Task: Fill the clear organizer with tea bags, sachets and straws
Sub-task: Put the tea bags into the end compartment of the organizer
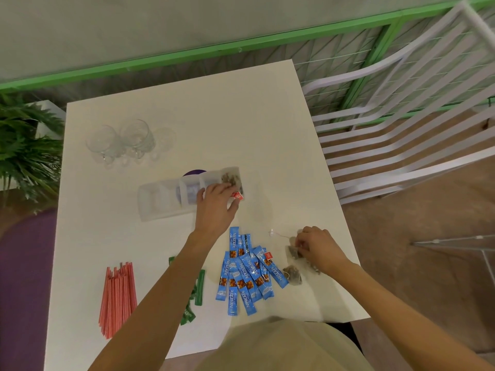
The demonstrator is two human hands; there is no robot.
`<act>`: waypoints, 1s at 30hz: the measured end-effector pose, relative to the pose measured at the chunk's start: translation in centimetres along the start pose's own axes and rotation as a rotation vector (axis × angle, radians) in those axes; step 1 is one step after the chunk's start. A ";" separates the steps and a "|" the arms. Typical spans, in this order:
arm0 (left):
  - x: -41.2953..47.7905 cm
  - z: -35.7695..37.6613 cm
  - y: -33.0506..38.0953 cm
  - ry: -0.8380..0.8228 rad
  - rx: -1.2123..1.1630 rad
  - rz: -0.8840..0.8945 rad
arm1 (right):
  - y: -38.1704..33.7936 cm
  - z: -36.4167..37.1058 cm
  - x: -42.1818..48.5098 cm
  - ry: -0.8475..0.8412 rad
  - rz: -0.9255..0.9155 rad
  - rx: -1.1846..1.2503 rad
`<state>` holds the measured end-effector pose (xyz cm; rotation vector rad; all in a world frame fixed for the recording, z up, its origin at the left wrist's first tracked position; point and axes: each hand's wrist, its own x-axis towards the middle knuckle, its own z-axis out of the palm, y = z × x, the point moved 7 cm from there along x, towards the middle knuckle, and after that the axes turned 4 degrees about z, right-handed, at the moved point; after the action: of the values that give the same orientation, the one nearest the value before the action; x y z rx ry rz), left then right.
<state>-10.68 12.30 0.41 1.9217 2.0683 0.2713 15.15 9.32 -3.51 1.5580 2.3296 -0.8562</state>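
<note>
The clear organizer [160, 199] lies across the middle of the white table [187, 116], with tea bags in its rightmost compartment [231, 179]. My left hand [217, 207] rests at that compartment, fingers on a tea bag with a red tag [237, 196]. My right hand [318, 250] pinches a tea bag [292, 252] among the loose tea bags [293, 274] at the right. Blue sachets [246, 274] lie piled between my arms. Green sachets [199, 287] are partly hidden under my left forearm. Red straws [117, 295] lie at the front left.
Clear glass mugs [126, 143] stand at the back left of the table. A white slatted chair [401, 124] is to the right, a green plant [24, 151] to the left. The near table edge is by my body.
</note>
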 end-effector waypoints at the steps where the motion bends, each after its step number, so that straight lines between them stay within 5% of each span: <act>1: 0.1 0.1 0.1 -0.007 0.008 0.000 | 0.0 -0.2 -0.1 0.002 0.004 0.025; 12: -3.0 -2.0 2.9 0.151 -0.235 0.056 | -0.2 -3.4 -2.0 0.094 0.132 0.557; 21: -8.3 2.4 7.9 -0.280 -0.840 -0.094 | -1.9 -3.5 -2.4 0.068 0.111 0.788; 30: -8.6 2.5 8.7 -0.216 -0.910 -0.169 | -3.1 -3.0 -2.4 0.044 0.108 0.902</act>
<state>-1.18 4.35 1.87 1.1548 1.5358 0.7649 13.82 8.31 1.12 1.9606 1.9263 -2.0310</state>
